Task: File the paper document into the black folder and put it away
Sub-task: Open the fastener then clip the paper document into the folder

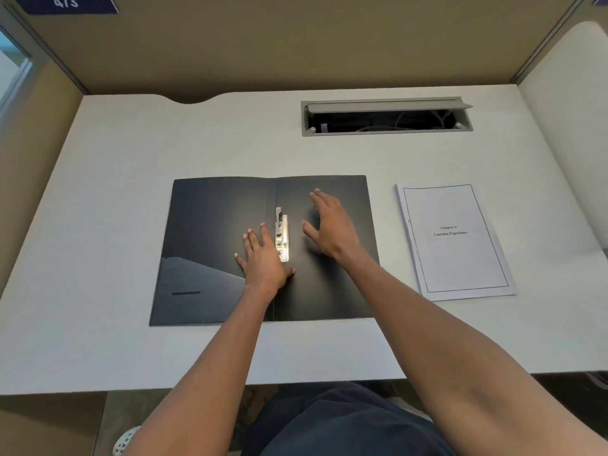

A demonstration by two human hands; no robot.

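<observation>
you're seated at a pale desk (131,209) boxed in by tan cubicle panels, with an open cable tray (386,116) set into the far side. the black folder (210,232) lies spread open flat in front of you, its metal clip (282,235) running along the spine. your left hand (263,258) is flat, fingers spread, pressing the left cover just beside the clip and gripping nothing. your right hand (332,225) is open too, fingers extended over the right cover; whether the palm touches it is hard to say. the paper document (457,238), a stapled stack with a bordered title page, sits on the desk just right of the folder, apart from it and untouched.

the step in hand looks like getting the clip ready to take the pages. keep your left palm down so the folder doesn't slide, and use the right to lift the clip lever fully before you reach for the stack. then bring the document over with its bound edge toward the spine, square it against the clip, and check nothing buckles before you clamp.
</observation>
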